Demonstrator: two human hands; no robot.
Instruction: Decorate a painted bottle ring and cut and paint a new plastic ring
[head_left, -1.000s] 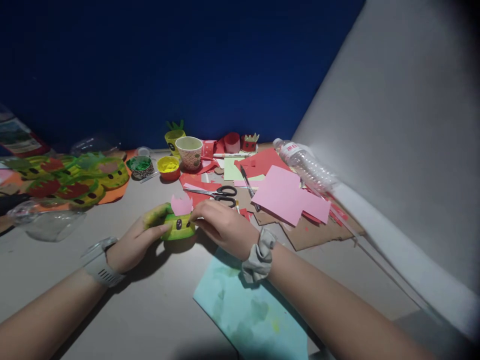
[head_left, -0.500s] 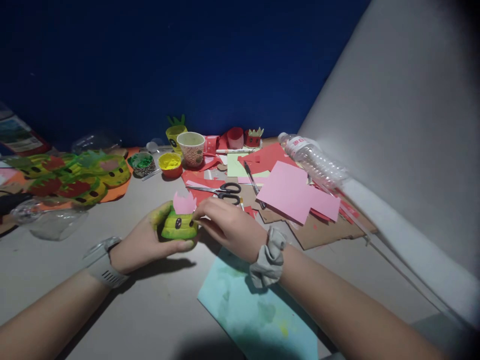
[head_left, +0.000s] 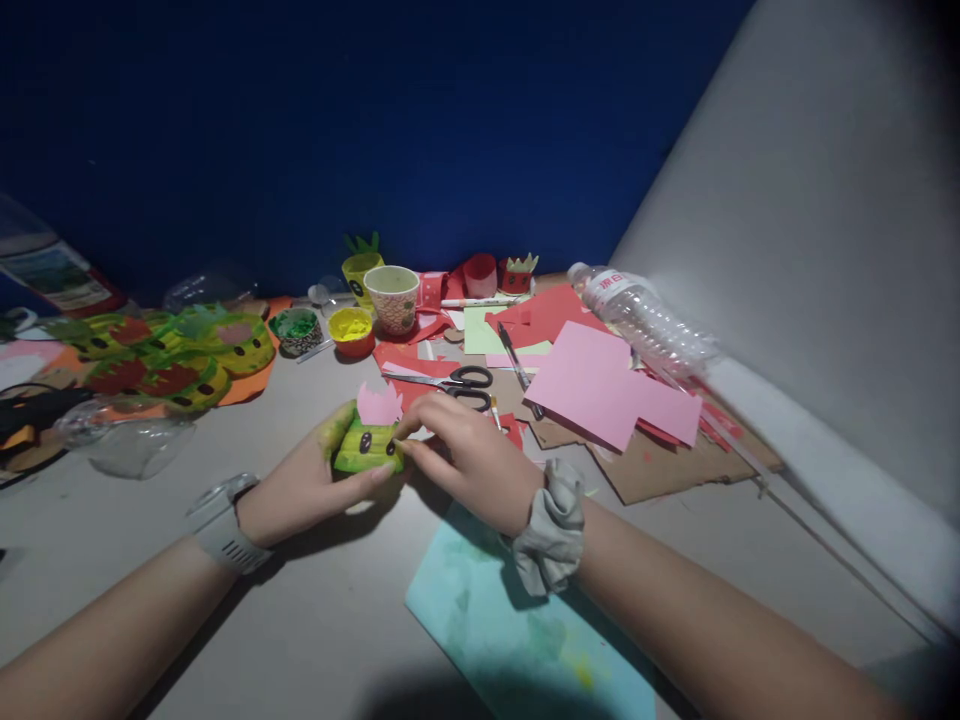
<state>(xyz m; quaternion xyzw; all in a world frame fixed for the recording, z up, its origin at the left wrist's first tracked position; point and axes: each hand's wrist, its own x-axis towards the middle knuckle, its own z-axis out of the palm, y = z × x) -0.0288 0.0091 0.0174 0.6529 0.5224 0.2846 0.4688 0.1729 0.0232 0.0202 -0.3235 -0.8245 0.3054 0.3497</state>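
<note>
Hands at a pale table point(head_left: 330, 620), left to right, with clock directions read from the held piece. At 10 o'clock, a cluster of yellow-and-green painted pieces point(head_left: 251, 355) with dark eye spots rests on orange paper; at 9, a clear crumpled plastic container point(head_left: 131, 440). The left hand point(head_left: 300, 490) grips a yellow-and-green painted piece with two dark oval eyes point(head_left: 378, 446), topped by a jagged pink paper crown point(head_left: 379, 404). Its thumb, on the piece's left front one second earlier, now lies along the lower edge. At 11 o'clock stands a patterned cup of green paint point(head_left: 296, 328); at 12, a red cup of yellow paint point(head_left: 351, 328). The right hand point(head_left: 476, 465) remains at the piece's right eye, thumb and forefinger drawn together; whether anything lies between them cannot be told. That eye shows more fully than one second earlier. At 2 o'clock lie black-handled metal scissors point(head_left: 471, 377); between 4 and 5, a paint-stained turquoise sheet point(head_left: 517, 630); between 2 and 3, pink paper point(head_left: 581, 385). The whole scene has shifted rightward in view.
</note>
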